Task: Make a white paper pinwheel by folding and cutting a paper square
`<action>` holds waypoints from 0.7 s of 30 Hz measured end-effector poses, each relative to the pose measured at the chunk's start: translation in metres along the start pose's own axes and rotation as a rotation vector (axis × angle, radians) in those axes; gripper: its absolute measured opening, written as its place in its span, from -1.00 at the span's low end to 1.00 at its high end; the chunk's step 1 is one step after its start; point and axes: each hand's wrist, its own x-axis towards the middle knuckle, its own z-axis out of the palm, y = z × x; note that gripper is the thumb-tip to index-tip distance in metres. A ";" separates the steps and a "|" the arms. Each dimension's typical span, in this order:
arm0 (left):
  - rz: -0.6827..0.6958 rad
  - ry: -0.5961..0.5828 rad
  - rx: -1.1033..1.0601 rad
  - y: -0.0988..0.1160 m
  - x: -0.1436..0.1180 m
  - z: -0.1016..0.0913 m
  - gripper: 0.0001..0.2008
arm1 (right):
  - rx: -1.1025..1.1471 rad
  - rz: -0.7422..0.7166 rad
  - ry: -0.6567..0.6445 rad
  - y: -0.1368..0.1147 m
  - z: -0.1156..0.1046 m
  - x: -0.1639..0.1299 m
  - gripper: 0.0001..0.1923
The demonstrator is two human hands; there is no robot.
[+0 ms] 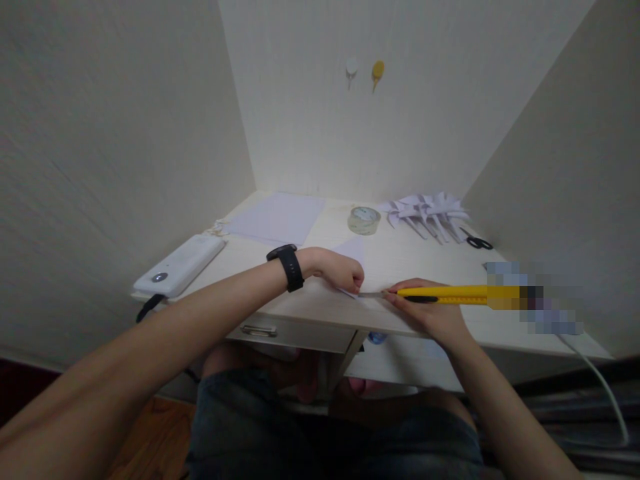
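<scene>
My left hand [337, 269], with a black watch [286, 261] on its wrist, is closed, its curled fingers on a small piece of white paper [354, 249] at the table's front. My right hand [425, 310] grips a yellow utility knife [445, 294] near its blade end. The knife's thin blade [371, 295] points left and reaches the paper's near corner beside my left fingertips. How deep the blade sits in the paper is hidden by my left hand.
On the white table [310, 303] lie larger paper sheets [277, 217], a roll of clear tape [364, 221], folded paper pinwheel shapes [427, 212] and black-handled scissors [479, 243]. A white device [183, 265] stands left. A blurred patch covers something at right, with a white cable [600, 380].
</scene>
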 end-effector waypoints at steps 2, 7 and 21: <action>-0.004 0.016 -0.011 0.001 -0.001 0.001 -0.84 | -0.001 0.004 0.005 -0.001 0.000 0.000 -0.74; -0.025 0.039 -0.040 0.003 -0.003 0.002 -0.86 | 0.001 -0.003 0.009 -0.002 0.000 0.000 -0.74; -0.045 0.049 -0.098 -0.001 0.002 0.003 -0.83 | -0.020 -0.011 0.025 -0.001 0.002 -0.002 -0.72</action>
